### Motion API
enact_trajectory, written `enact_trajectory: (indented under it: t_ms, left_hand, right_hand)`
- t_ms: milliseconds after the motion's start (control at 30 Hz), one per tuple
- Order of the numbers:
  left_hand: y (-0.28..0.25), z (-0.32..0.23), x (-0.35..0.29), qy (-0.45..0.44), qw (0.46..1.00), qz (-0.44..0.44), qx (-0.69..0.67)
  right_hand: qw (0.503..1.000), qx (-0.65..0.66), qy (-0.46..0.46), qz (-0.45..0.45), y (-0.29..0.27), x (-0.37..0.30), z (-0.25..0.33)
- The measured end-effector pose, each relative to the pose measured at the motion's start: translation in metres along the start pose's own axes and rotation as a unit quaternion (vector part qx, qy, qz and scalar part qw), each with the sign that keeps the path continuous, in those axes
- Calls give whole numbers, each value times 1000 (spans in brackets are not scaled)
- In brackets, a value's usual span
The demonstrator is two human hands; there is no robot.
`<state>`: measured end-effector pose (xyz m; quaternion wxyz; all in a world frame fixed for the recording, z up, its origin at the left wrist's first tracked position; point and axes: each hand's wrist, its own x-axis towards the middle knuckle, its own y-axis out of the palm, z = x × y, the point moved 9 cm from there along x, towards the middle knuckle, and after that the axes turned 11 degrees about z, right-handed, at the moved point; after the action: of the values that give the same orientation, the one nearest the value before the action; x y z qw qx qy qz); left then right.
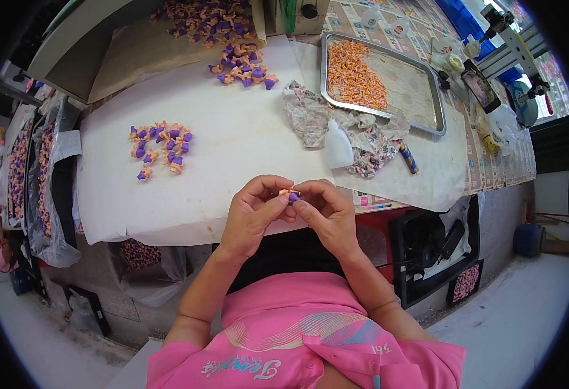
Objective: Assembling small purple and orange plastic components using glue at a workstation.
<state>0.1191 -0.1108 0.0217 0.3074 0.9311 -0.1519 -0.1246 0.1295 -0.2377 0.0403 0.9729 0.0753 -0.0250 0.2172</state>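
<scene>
Between my fingertips at the table's front edge is a small figurine part (pixel 293 196), purple and skin-toned with a bit of orange on it. My left hand (pixel 258 211) pinches it from one side. On its other side my right hand (pixel 328 214) is closed on it too, thumb and fingers pressed together. A group of similar purple and skin-toned figurine parts (pixel 161 144) lies on the white paper to the left. More of these parts (pixel 242 65) are heaped at the back. A metal tray (pixel 388 115) at the back right holds many tiny orange and pink pieces (pixel 356 74).
A white squeeze bottle (pixel 338 146) stands beside crumpled patterned cloth (pixel 370 152). Right of it lies a dark blue and yellow tube (pixel 409 158). A phone (pixel 480 86) is propped at the far right. Below the table edge sits a black crate (pixel 401 259).
</scene>
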Motion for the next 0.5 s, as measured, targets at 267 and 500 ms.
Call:
enact_trajectory:
  t_ms: [267, 500]
  left_hand:
    - [4, 7, 0, -23, 998, 12, -55]
    - [10, 11, -1, -37, 996, 2, -82]
  right_hand:
    - [997, -68, -19, -15, -3, -4, 13]
    - [966, -248, -77, -23, -3, -5, 43]
